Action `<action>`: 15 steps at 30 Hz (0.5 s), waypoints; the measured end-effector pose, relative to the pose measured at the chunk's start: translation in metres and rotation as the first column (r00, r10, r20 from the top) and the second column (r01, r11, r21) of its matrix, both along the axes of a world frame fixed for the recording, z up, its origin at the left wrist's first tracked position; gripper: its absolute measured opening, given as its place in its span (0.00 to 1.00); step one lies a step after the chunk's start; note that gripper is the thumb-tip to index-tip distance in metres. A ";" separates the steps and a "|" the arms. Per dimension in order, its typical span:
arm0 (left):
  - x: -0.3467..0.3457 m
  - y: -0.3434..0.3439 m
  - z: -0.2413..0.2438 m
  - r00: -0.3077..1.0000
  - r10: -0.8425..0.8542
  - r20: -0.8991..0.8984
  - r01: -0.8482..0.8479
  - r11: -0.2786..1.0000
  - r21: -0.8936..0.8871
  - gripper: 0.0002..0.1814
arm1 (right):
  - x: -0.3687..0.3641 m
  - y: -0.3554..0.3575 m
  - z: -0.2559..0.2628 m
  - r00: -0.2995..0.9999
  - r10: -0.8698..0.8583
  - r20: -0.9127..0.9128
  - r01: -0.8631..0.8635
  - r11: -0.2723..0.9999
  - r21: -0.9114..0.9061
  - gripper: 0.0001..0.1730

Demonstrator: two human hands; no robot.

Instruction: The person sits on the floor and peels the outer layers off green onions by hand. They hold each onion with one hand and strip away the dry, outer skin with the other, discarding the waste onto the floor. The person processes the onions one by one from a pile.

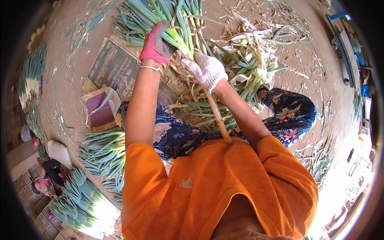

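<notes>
A long Welsh onion slants from the leaves at the top down to my orange shirt, its brownish lower end touching the cloth. My left hand, in a pink and grey glove, grips it where the green leaves begin to fork. Lower on the pale stalk, my right hand, in a white knit glove, is closed around it. More green onions lie under and beyond my left hand. Dry roots and husks show between the two hands; the fingers' undersides are hidden.
Stripped leaves and husks are heaped at the right. A printed sack lies at the left, near a purple-topped pad. Loose onions and tied bundles lie lower left, near another person. A blue-framed bench stands far right.
</notes>
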State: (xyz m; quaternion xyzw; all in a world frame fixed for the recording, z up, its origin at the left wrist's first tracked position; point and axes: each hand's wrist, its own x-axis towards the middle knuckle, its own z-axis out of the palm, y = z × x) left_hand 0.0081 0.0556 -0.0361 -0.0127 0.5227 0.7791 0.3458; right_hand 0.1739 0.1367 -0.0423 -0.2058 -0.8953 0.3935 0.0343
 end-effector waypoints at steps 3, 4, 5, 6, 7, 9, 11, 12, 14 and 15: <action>-0.003 0.003 -0.013 0.999 0.042 -0.001 -0.042 0.996 0.075 0.12 | 0.007 0.001 -0.015 0.984 0.019 -0.177 -0.035 0.996 -0.088 0.24; -0.003 0.004 -0.015 0.999 0.040 -0.003 -0.040 0.992 0.123 0.12 | 0.006 0.006 -0.022 0.966 0.044 -0.257 -0.085 0.985 -0.152 0.22; -0.003 0.005 -0.017 0.999 0.039 -0.006 -0.038 0.985 0.170 0.12 | 0.006 0.010 -0.031 0.940 0.062 -0.336 -0.140 0.967 -0.211 0.20; -0.003 0.004 -0.018 0.999 0.045 -0.011 -0.042 0.975 0.217 0.12 | 0.003 0.008 -0.040 0.857 0.043 -0.513 -0.113 0.988 -0.106 0.14; -0.003 0.004 -0.018 0.999 0.037 -0.004 -0.035 0.972 0.233 0.12 | 0.006 0.008 -0.045 0.861 0.086 -0.501 -0.137 0.988 -0.065 0.12; 0.000 0.002 -0.016 1.000 0.019 0.009 -0.021 0.965 0.263 0.13 | 0.014 0.008 -0.050 0.865 0.168 -0.473 -0.184 0.983 0.013 0.13; 0.003 -0.001 -0.009 0.999 -0.035 0.013 0.030 0.950 0.310 0.13 | 0.012 0.012 -0.053 0.941 0.074 -0.329 -0.155 0.962 -0.226 0.14; 0.005 0.000 -0.004 0.999 -0.039 -0.004 0.038 0.948 0.317 0.13 | 0.011 0.015 -0.054 0.949 0.044 -0.313 -0.135 0.952 -0.274 0.15; 0.003 -0.003 -0.005 0.998 -0.051 -0.044 0.062 0.950 0.305 0.13 | 0.008 0.020 -0.055 0.900 -0.038 -0.434 -0.155 0.903 -0.400 0.15; 0.003 -0.001 -0.005 0.998 -0.044 -0.049 0.056 0.957 0.284 0.13 | 0.004 0.025 -0.051 0.852 -0.053 -0.521 -0.185 0.900 -0.394 0.15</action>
